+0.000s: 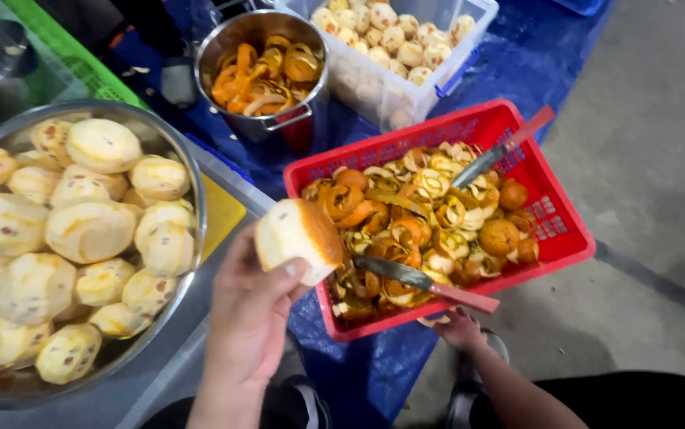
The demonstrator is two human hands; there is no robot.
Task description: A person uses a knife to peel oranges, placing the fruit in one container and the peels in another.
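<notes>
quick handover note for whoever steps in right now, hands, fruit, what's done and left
Left hand holds a mostly peeled pale fruit, orange skin left on one side.
Right hand is low by the red plastic basket; whether it grips the red-handled knife lying across the peels is unclear.
Done: big metal bowl full of peeled fruit.
Left: a few unpeeled orange fruits in the basket.

two knives (pixel 426 280), one red basket (pixel 573 238), one steel pot (pixel 275 123), one metal bowl (pixel 187 159), one clear tub (pixel 438 87).

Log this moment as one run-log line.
left hand: holds half-peeled fruit | right hand: empty, below red basket of peels | knife: lying in basket | metal bowl: peeled fruit
</notes>
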